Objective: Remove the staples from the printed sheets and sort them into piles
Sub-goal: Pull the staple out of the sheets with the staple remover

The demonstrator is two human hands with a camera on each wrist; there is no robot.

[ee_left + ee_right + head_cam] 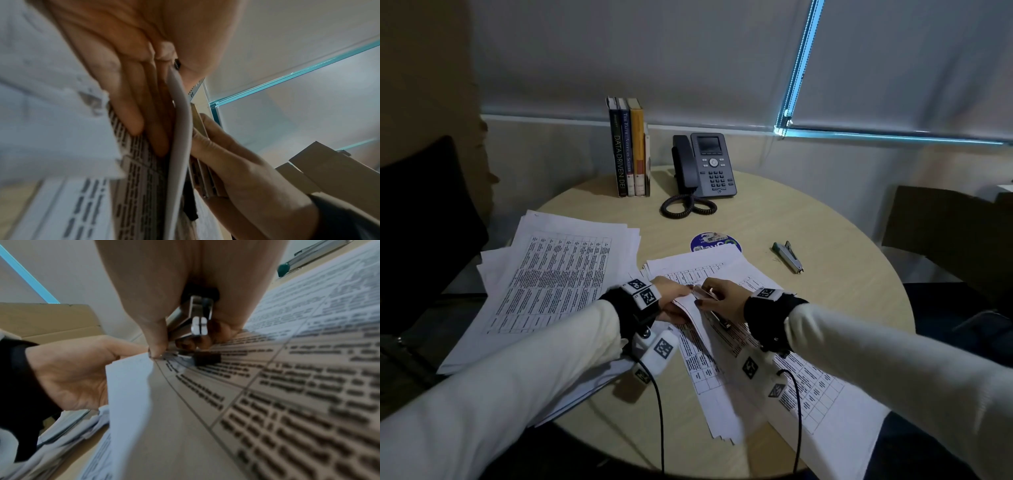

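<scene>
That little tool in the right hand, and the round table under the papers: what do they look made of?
The small silvery tool gripped by the right hand looks like bright metal: it has shiny folded edges that catch the light. The round pale table looks like light wood or wood-look laminate, matte beige with faint grain; which one, I cannot tell.

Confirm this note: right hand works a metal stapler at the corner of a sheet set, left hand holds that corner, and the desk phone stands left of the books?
One slip: the head view shows the desk phone standing right of the books, not left. The rest stands.
</scene>
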